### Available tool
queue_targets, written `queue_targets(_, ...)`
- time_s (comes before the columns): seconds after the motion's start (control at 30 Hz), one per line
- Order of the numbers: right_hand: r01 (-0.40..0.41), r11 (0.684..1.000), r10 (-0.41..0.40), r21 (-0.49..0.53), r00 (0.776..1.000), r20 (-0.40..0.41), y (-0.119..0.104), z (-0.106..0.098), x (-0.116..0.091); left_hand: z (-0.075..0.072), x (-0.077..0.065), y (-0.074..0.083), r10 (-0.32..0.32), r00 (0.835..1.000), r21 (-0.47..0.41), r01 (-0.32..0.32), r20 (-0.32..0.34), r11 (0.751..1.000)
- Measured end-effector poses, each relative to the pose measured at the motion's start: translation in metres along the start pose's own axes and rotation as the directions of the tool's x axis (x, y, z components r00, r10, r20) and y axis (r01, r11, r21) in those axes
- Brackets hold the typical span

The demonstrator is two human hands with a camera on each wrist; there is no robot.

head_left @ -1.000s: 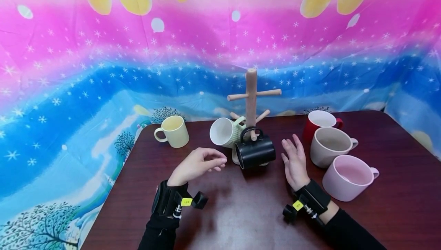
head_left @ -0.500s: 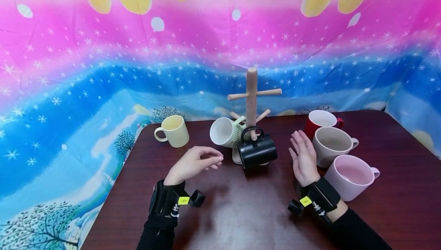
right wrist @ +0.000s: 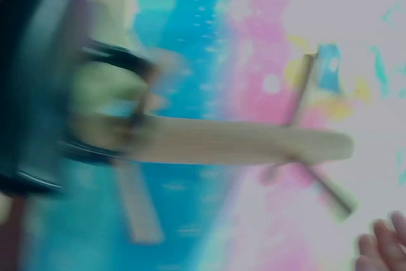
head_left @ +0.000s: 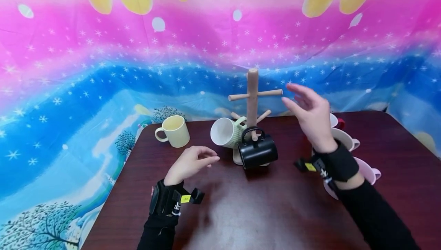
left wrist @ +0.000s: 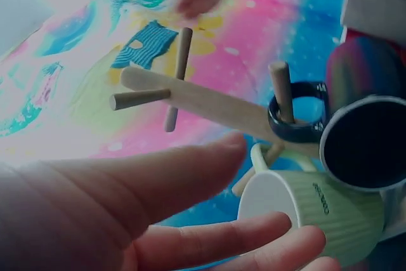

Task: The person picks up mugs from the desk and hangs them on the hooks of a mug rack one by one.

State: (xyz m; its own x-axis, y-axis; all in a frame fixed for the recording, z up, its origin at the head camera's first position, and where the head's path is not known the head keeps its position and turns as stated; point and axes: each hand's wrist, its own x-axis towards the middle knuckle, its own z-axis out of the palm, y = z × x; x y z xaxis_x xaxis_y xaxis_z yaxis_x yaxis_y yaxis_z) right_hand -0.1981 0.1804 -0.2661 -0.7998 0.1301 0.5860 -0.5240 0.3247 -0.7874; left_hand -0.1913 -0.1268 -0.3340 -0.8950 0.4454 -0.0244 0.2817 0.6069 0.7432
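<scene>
A wooden mug tree (head_left: 252, 85) stands near the back of the table. By its handle a black mug (head_left: 257, 152) hangs on a low front peg, tilted. Beside it a pale green ribbed mug (left wrist: 323, 214) hangs on another low peg, its mouth facing left. My left hand (head_left: 189, 165) is left of the tree, fingers loosely bent with nothing in them. My right hand (head_left: 311, 120) is raised right of the tree, fingertips close to an upper right peg (head_left: 270, 92). It holds nothing, and in the right wrist view only its blurred fingertips (right wrist: 384, 249) show.
A pale yellow mug (head_left: 177, 132) stands at the back left. On the right, partly hidden by my right arm, are a red mug (head_left: 333, 120), a beige mug (head_left: 345, 139) and a pink mug (head_left: 366, 170). A patterned cloth backdrop (head_left: 193, 74) rises behind the table.
My right hand has first moved right, away from the black mug, then risen to the height of the upper pegs. The left hand has drawn slightly left. The black mug shifted a little right.
</scene>
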Motion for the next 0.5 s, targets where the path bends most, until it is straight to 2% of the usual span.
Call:
queue_targets(0.03,0.075,0.988,-0.067,-0.134,0.996,0.063,-0.011,0.001,0.010,0.000,0.000,0.000,-0.004,1.000,0.024,0.004,-0.013,1.000)
queue_targets(0.1,0.199,0.920,-0.130,-0.338,0.968,0.216,-0.028,0.004,0.031,0.000,-0.001,0.000,-0.019,0.998,0.074,0.022,-0.053,0.997)
queue_targets(0.17,0.276,0.861,-0.108,-0.427,0.920,0.377,-0.040,0.008,0.052,-0.001,-0.003,0.001,-0.044,0.993,0.132,0.058,-0.105,0.990)
queue_targets(0.2,0.289,0.853,-0.069,-0.436,0.888,0.454,-0.043,0.010,0.062,-0.001,-0.004,0.001,-0.057,0.990,0.161,0.078,-0.131,0.984)
queue_targets(0.27,0.276,0.874,0.012,-0.400,0.810,0.586,-0.043,0.014,0.079,-0.002,-0.006,0.001,-0.086,0.981,0.207,0.122,-0.175,0.971)
queue_targets(0.37,0.177,0.938,0.090,-0.297,0.705,0.703,-0.034,0.019,0.098,-0.003,-0.007,0.001,-0.114,0.973,0.240,0.161,-0.201,0.957)
queue_targets(0.43,0.098,0.973,0.094,-0.209,0.661,0.745,-0.026,0.021,0.107,-0.004,-0.008,0.001,-0.121,0.972,0.246,0.171,-0.203,0.954)
queue_targets(0.5,0.028,0.990,0.089,-0.140,0.644,0.760,-0.019,0.024,0.113,-0.005,-0.008,0.000,-0.129,0.970,0.248,0.179,-0.205,0.952)
